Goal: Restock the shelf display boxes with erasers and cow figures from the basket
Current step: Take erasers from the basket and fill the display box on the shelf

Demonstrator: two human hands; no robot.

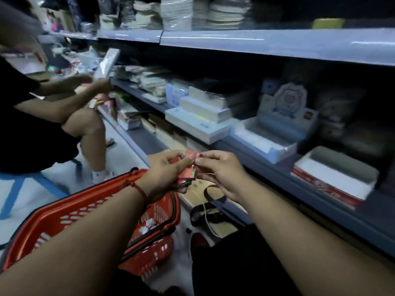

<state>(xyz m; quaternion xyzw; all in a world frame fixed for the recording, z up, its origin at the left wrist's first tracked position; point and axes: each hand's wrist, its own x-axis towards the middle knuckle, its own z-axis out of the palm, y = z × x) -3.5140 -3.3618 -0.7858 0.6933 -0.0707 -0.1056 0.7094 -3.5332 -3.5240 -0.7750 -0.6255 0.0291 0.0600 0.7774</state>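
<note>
At the bottom of the frame both forearms reach forward over a red basket (89, 212) sitting lower left, where a few small white pieces (147, 225), possibly cow figures, lie near its right wall. Mid-frame the left hand (164, 174) clamps a small stack of red-wrapped erasers (189, 167) from below and behind, while the right hand (222, 171) pinches the stack's right edge; the two hands meet on it, likely squaring the pieces or peeling one off before shelving. A dark strap and a white cord (207, 208) lie on the low board just beneath the hands.

Beyond, right of centre, the shelf edge (277, 167) carries an open white display box (267, 142) with a printed backing card and, further right, a red-trimmed display box (333, 178) that looks nearly empty, so either could take stock. Nothing blocks the reach. At upper left a second person (32, 116) crouches, handling packets, well apart from the boxes.
</note>
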